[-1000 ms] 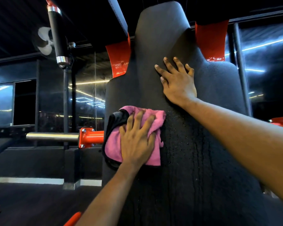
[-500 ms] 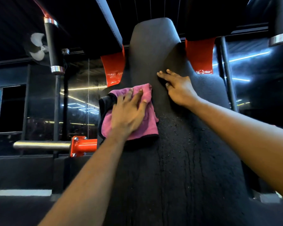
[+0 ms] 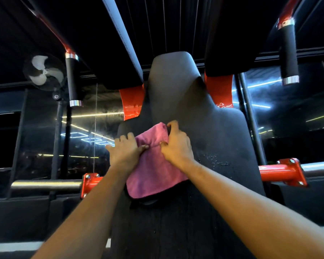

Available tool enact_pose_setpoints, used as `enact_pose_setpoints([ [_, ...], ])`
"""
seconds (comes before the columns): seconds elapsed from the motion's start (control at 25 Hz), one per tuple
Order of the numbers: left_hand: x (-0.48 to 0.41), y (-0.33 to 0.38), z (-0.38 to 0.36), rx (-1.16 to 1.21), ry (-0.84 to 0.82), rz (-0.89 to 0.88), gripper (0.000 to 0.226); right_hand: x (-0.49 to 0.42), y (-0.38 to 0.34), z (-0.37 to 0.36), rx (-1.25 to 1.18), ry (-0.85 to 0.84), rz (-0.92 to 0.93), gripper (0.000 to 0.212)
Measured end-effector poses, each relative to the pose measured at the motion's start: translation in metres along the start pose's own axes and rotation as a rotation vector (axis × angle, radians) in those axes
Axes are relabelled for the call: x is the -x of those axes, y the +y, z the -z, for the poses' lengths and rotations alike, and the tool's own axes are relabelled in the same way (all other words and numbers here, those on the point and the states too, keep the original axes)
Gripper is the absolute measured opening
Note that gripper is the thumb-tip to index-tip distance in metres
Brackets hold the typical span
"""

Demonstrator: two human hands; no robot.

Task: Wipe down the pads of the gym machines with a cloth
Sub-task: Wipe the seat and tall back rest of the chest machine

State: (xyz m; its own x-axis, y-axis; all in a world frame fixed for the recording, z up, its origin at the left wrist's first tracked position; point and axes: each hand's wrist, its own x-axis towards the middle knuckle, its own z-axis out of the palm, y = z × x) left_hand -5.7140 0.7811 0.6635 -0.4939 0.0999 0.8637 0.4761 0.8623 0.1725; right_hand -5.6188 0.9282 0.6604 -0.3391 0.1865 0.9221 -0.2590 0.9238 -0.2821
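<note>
A tall black back pad point(image 3: 209, 139) of a gym machine fills the centre of the head view, with water droplets on its right side. A pink cloth point(image 3: 153, 169) with a dark underside lies against the pad's left half. My left hand point(image 3: 126, 148) holds the cloth's upper left edge, thumb on the pink face and fingers curled over the edge. My right hand point(image 3: 176, 144) pinches the cloth's top right corner, fingers curled behind it. Both hands sit side by side at the cloth's top.
Red frame brackets point(image 3: 132, 101) flank the pad's neck. Black padded handles point(image 3: 72, 81) hang at upper left and upper right. Chrome bars with red flanges point(image 3: 90, 182) stick out on both sides. A wall fan point(image 3: 44, 71) and dark mirrored walls lie behind.
My right hand left the bare pad and took hold of the cloth's top right corner. My left hand shifted from pressing flat on the cloth to holding its left edge. The cloth now hangs spread out.
</note>
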Motion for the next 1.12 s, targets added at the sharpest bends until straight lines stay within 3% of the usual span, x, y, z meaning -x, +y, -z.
enact_pose_setpoints([
  [0.16, 0.001, -0.011, -0.005, 0.435, -0.009, -0.249, 0.04, -0.027, -0.006, 0.019, 0.168, 0.175, 0.109, 0.042],
  [0.24, -0.008, -0.012, 0.0, 0.361, 0.033, -0.312, 0.035, -0.048, 0.0, 0.029, 0.395, 0.253, 0.125, 0.041],
  [0.32, -0.011, -0.014, -0.001, 0.236, 0.112, -0.261, 0.035, -0.058, 0.009, 0.026, 0.626, 0.271, 0.181, 0.033],
  [0.4, -0.008, -0.023, -0.009, 0.269, 0.119, -0.222, 0.032, -0.048, 0.013, 0.011, 0.666, 0.214, 0.265, 0.032],
  [0.44, -0.006, -0.028, -0.013, 0.317, 0.1, -0.225, 0.033, -0.035, 0.014, 0.002, 0.628, 0.159, 0.253, 0.038],
  [0.56, -0.002, -0.039, -0.02, 0.393, 0.068, -0.254, 0.038, 0.009, 0.021, -0.026, 0.585, -0.04, 0.139, 0.105],
  [0.6, -0.002, -0.04, -0.02, 0.421, 0.078, -0.244, 0.039, 0.017, 0.025, -0.033, 0.627, -0.061, 0.151, 0.113],
  [0.76, 0.005, -0.041, -0.029, 0.444, 0.139, -0.232, 0.045, 0.0, 0.034, -0.045, 0.595, 0.07, 0.137, 0.09],
  [0.96, 0.012, -0.037, -0.046, 0.4, 0.176, -0.21, 0.053, -0.029, 0.056, -0.013, 0.587, 0.109, 0.093, 0.073],
  [1.12, 0.013, -0.035, -0.051, 0.413, 0.178, -0.187, 0.054, -0.044, 0.101, 0.062, 0.618, 0.229, -0.13, 0.064],
])
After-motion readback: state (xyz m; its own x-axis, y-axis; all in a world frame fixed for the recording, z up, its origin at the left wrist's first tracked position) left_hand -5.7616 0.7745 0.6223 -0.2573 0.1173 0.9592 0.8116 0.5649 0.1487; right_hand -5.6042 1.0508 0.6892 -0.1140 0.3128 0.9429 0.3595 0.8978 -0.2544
